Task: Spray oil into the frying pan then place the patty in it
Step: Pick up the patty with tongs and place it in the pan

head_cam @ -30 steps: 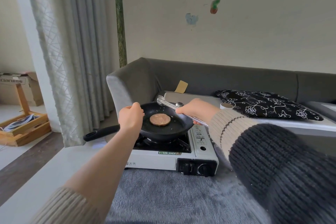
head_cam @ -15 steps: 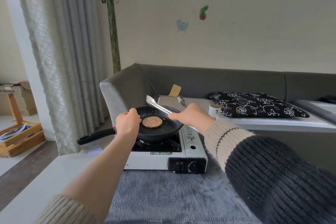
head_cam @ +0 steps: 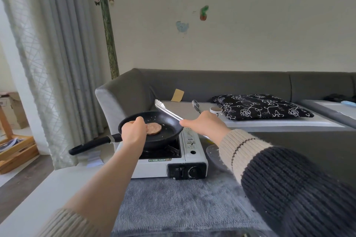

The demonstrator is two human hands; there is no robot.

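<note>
Grey cloth (head_cam: 169, 202): covers the near part of the surface, under both forearms

Stove (head_cam: 189, 157): a portable gas burner sits at the far edge of the cloth, its knob facing the person

Clear dish (head_cam: 212, 155): just beside the stove's right side, partly hidden by the right sleeve

Left hand (head_cam: 133, 131): curled over the near rim of the frying pan (head_cam: 169, 121), fingers bent; whether it grips the rim or only steadies it is hard to tell, since the knuckles hide the contact. The black handle (head_cam: 90, 144) sticks out toward the left, unheld

Patty (head_cam: 154, 128): lies flat in the pan's middle, touching the base, partly hidden by the left hand

Right hand (head_cam: 205, 126): closed around the tongs (head_cam: 169, 112) at the pan's right rim; the tong arms stand apart, holding nothing, tips pointing away over the far rim

Cup (head_cam: 215, 110): beyond the right hand on the ledge, next to the black patterned cushion (head_cam: 260, 106)

Step in hand: the patty appears already placed, so the task looks close to finished; no oil sprayer is in view

Next move: likely to draw the tongs clear and let go of the rim, keeping fingers away from hot metal
</note>
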